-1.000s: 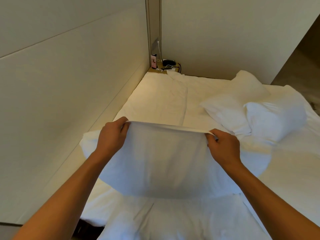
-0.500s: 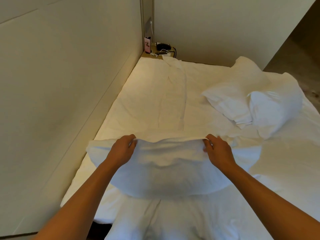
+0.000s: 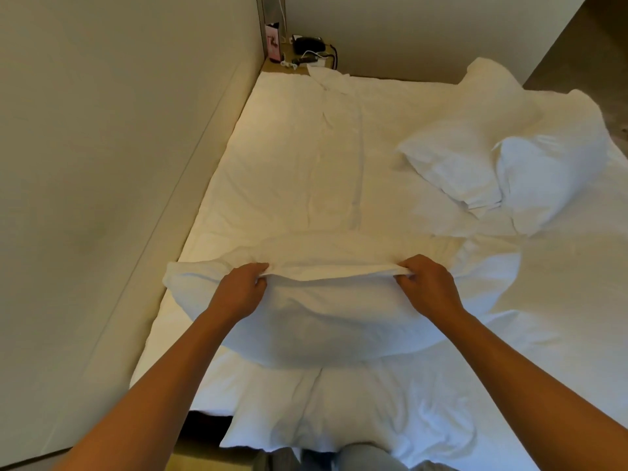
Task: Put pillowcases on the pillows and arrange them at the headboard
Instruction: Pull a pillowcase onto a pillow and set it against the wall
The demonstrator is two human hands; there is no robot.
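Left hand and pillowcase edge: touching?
Touching. The head view shows the left hand pinching the pillowcase edge, fabric bunched between its fingers.

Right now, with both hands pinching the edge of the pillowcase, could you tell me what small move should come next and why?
Probably release the hem and smooth it flat. The left hand and right hand pinch the pillowcase edge taut, and the pillow appears fully covered, resting on the bed. Two other pillows wait to the right.

Bare forearms without sleeves, bare hands [image 3: 243, 288], grey trousers [image 3: 356, 458] at the knees.
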